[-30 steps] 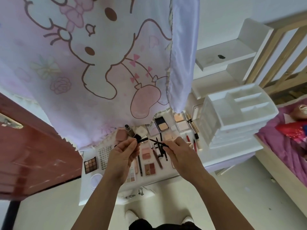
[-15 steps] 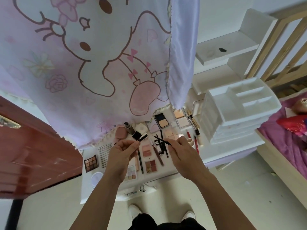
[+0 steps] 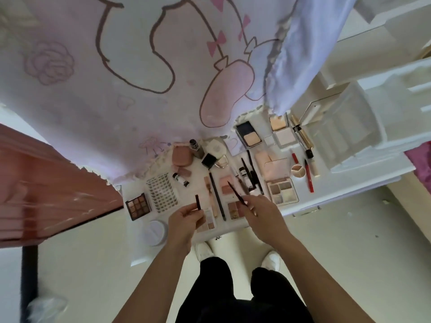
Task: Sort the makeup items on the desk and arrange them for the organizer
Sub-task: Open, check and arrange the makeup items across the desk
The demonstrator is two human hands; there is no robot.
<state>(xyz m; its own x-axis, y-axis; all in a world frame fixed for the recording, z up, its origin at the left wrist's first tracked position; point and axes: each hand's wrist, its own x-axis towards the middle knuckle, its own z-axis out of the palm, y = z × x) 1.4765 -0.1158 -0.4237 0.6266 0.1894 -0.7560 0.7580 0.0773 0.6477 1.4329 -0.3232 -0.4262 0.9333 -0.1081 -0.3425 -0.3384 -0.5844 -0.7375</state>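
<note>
Many makeup items lie spread over the small white desk (image 3: 349,192): palettes, compacts, pencils, tubes. My left hand (image 3: 185,220) pinches a short dark pen cap (image 3: 198,202) upright above the desk's front edge. My right hand (image 3: 261,213) grips a thin dark makeup pen (image 3: 236,193), its tip pointing up and left over a pink blush palette (image 3: 226,184). The cap and the pen are apart. The white tiered organizer (image 3: 349,134) stands at the desk's right end.
A brown eyeshadow palette (image 3: 138,206), a lash tray (image 3: 162,193) and a round white puff case (image 3: 155,231) sit at the desk's left. Red pencils (image 3: 309,177) lie near the organizer. A pink cartoon curtain (image 3: 140,66) hangs behind; a reddish door (image 3: 46,190) is left.
The camera tilted down and nearer the desk. Both hands dropped toward the desk's front edge and moved apart, so the cap and the pen are farther from each other.
</note>
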